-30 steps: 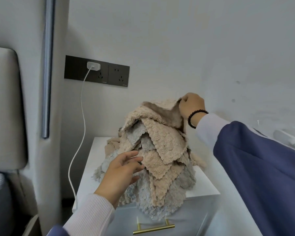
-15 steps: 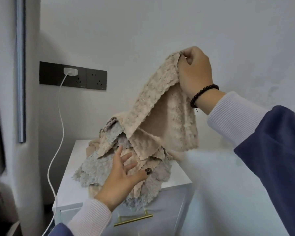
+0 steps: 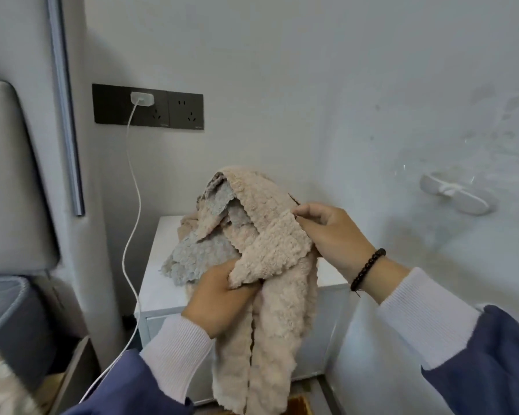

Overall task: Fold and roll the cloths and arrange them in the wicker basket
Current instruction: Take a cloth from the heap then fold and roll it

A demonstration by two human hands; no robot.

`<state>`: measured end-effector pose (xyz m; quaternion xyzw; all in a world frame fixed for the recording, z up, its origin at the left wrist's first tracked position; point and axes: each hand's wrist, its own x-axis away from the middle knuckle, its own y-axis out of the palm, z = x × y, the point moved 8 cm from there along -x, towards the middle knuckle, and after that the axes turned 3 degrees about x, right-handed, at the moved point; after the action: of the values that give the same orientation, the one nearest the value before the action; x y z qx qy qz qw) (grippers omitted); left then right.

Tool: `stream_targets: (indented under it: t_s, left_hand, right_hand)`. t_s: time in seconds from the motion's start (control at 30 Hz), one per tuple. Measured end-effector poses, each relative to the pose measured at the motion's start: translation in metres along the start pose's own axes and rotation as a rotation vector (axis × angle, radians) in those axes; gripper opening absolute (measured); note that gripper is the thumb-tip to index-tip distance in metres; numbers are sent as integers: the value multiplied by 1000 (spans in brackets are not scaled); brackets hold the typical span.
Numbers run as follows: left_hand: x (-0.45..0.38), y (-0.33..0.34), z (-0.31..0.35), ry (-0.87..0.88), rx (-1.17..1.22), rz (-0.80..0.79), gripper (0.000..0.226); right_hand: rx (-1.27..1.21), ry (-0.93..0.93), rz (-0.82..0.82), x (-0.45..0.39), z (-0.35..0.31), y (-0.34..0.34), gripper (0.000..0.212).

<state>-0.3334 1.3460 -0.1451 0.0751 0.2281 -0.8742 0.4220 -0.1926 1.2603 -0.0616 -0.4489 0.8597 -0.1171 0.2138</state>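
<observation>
Lowered from overhead, the beige cloth [image 3: 277, 265] now hangs before the surface [image 3: 159, 283], left hand [image 3: 222, 298] gripping its 7 o'clock fold, right hand [image 3: 331, 235] pinching the 3 o'clock edge; slipping grip risks unfolding.

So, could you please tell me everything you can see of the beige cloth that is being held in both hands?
The beige cloth looks like thick, nubbly fleece with a wavy edge. It is unfolded and bunched, lifted in front of the pile of cloths on the white cabinet. The left hand grips a gathered part from below; the right hand pinches its upper edge. Two long folds hang below the hands, past the cabinet front.
</observation>
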Motion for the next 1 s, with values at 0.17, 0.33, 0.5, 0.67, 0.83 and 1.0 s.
stream_targets:
  t_s: [0.17, 0.33, 0.5, 0.67, 0.83, 1.0]
  left_hand:
    - [-4, -24, -38, -170, -216, 143, 18]
    - [-18, -48, -59, -284, -188, 287, 16]
    - [-31, -57, -77, -373, -128, 388, 26]
    - [-38, -69, -80, -441, 54, 520, 36]
    - [-51, -68, -91, -428, 102, 476, 33]
    - [-58, -68, -97, -438, 117, 462, 34]
  right_hand:
    - [473, 35, 40, 2, 85, 25, 50]
    - [697, -42, -104, -19, 128, 69, 104]
    - [784, -51, -221, -65, 162, 91, 112]
    - [794, -50, -199, -108, 175, 98, 98]
    - [797, -18, -192, -148, 185, 113, 90]
    - [844, 34, -214, -185, 193, 118, 89]
